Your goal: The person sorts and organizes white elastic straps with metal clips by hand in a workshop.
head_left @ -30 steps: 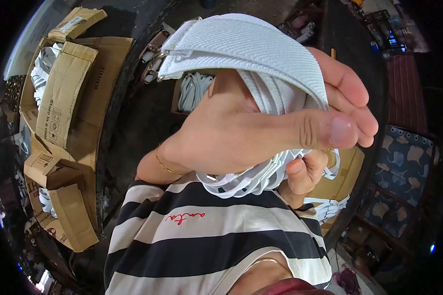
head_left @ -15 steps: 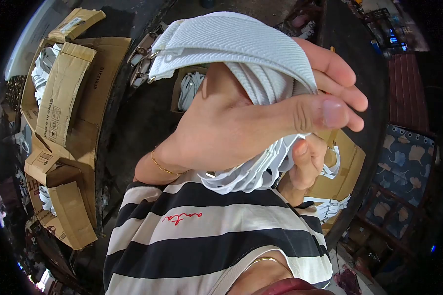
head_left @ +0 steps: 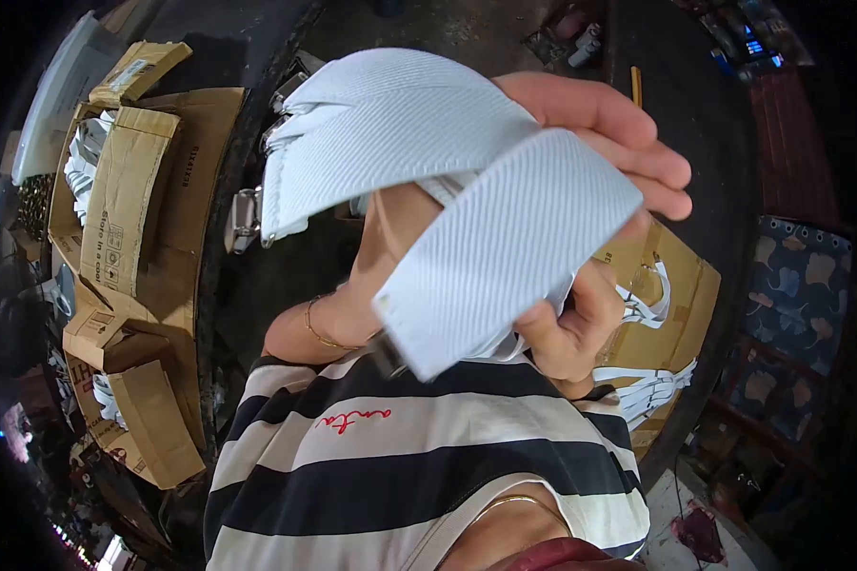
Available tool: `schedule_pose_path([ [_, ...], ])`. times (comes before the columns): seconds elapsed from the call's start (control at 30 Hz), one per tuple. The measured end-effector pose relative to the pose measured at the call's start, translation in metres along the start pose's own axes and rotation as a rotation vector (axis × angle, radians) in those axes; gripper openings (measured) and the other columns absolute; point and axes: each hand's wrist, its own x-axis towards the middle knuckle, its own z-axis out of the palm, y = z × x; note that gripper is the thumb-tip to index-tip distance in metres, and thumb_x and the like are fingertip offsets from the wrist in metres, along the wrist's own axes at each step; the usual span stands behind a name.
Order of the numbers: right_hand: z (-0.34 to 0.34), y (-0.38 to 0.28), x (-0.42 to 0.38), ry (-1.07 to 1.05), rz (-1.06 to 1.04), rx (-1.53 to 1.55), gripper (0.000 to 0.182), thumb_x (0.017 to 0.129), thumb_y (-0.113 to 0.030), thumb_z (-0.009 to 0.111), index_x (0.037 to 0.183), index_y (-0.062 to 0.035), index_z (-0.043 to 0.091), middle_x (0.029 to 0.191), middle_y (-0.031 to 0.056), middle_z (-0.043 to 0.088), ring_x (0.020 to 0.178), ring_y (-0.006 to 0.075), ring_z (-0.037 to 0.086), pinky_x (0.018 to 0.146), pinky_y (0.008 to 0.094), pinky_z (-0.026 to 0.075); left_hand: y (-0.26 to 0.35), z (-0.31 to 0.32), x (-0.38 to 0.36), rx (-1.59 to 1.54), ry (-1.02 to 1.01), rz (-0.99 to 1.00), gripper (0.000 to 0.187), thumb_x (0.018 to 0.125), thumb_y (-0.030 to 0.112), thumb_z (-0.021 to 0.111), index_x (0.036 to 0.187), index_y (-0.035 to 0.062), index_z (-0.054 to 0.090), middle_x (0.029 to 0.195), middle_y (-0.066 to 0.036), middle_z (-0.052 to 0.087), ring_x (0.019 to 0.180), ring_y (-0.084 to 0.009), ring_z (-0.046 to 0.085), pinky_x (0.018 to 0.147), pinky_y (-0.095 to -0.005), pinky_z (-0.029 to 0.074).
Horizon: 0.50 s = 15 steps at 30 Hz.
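Observation:
White ribbed elastic suspenders (head_left: 400, 119) with metal clips (head_left: 245, 219) hang over my left hand (head_left: 595, 119), its fingers stretched out to the right beyond them. A wide strap end (head_left: 514, 252) folds across the front of that hand and hides the thumb and most of the palm. The end nearest my chest carries a blurred metal clip. Below and to the right, my right hand (head_left: 581, 328) is closed at the lower part of the straps, with its thumb and curled fingers against them. The exact grip is partly hidden behind the wide strap.
On the left stand open cardboard boxes (head_left: 129, 205) with white straps inside. At the right, more white straps (head_left: 652, 385) lie on a flat cardboard sheet (head_left: 690, 295) on a dark table. A patterned cloth (head_left: 795, 314) is farther right.
A wide strap end has come down over the front of my left hand, covering the thumb that showed before. The clip ends at the left have shifted lower and leftward.

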Motion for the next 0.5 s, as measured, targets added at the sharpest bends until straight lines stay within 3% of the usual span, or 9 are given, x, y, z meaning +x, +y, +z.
schedule_pose_path([
  [0.03, -0.001, 0.0, -0.001, -0.004, 0.013, 0.002, 0.047, 0.08, -0.022, 0.074, 0.111, 0.0105, 0.058, 0.077, 0.0116, 0.066, 0.065, 0.0157, 0.064, 0.061, 0.0258, 0.048, -0.001, 0.006, -0.002, -0.088, 0.118, -0.024, 0.058, 0.093, 0.036, 0.053, 0.128, -0.0066, 0.037, 0.123, -0.031, 0.052, 0.115, -0.0385, 0.055, 0.095, -0.0385, 0.05],
  [0.13, -0.002, 0.0, -0.003, -0.01, 0.128, 0.172, 0.041, 0.082, -0.016, 0.069, 0.112, 0.0099, 0.059, 0.076, 0.0108, 0.066, 0.065, 0.0143, 0.063, 0.061, 0.0248, 0.047, -0.003, 0.011, -0.003, -0.174, 0.272, -0.077, 0.064, 0.09, 0.042, 0.059, 0.124, -0.0093, 0.042, 0.118, -0.027, 0.057, 0.11, -0.0333, 0.06, 0.093, -0.0346, 0.05],
  [0.2, -0.002, 0.003, -0.006, 0.002, 0.163, 0.276, 0.038, 0.083, -0.014, 0.066, 0.112, 0.0098, 0.058, 0.075, 0.0099, 0.067, 0.064, 0.0127, 0.062, 0.061, 0.0239, 0.047, -0.005, 0.009, -0.001, 0.072, 0.202, -0.087, 0.058, 0.088, 0.032, 0.064, 0.124, -0.009, 0.043, 0.118, -0.025, 0.058, 0.108, -0.0323, 0.061, 0.091, -0.0345, 0.051],
  [0.27, -0.002, 0.005, -0.009, 0.0, 0.206, 0.355, 0.039, 0.083, -0.014, 0.066, 0.113, 0.0099, 0.058, 0.075, 0.0089, 0.066, 0.064, 0.0111, 0.061, 0.06, 0.0234, 0.046, -0.005, 0.009, -0.003, 0.016, 0.244, -0.11, 0.053, 0.086, 0.021, 0.069, 0.123, -0.0079, 0.044, 0.117, -0.024, 0.06, 0.106, -0.0313, 0.063, 0.088, -0.0344, 0.052],
  [0.33, -0.002, 0.007, -0.012, 0.009, 0.232, 0.43, 0.04, 0.082, -0.015, 0.067, 0.113, 0.0101, 0.058, 0.075, 0.0079, 0.066, 0.064, 0.0099, 0.06, 0.06, 0.0231, 0.045, -0.008, 0.005, -0.005, 0.135, 0.096, -0.053, 0.064, 0.09, 0.03, 0.061, 0.134, -0.0086, 0.035, 0.127, -0.033, 0.048, 0.116, -0.0418, 0.054, 0.096, -0.0453, 0.048],
  [0.5, -0.001, 0.008, -0.017, 0.05, 0.261, 0.452, 0.043, 0.083, -0.018, 0.068, 0.113, 0.0104, 0.059, 0.075, 0.0066, 0.066, 0.064, 0.0089, 0.059, 0.06, 0.0235, 0.045, 0.003, 0.014, -0.004, 0.285, 0.12, -0.129, 0.063, 0.089, 0.028, 0.063, 0.131, -0.0105, 0.037, 0.124, -0.031, 0.052, 0.114, -0.0385, 0.057, 0.095, -0.0431, 0.048],
])
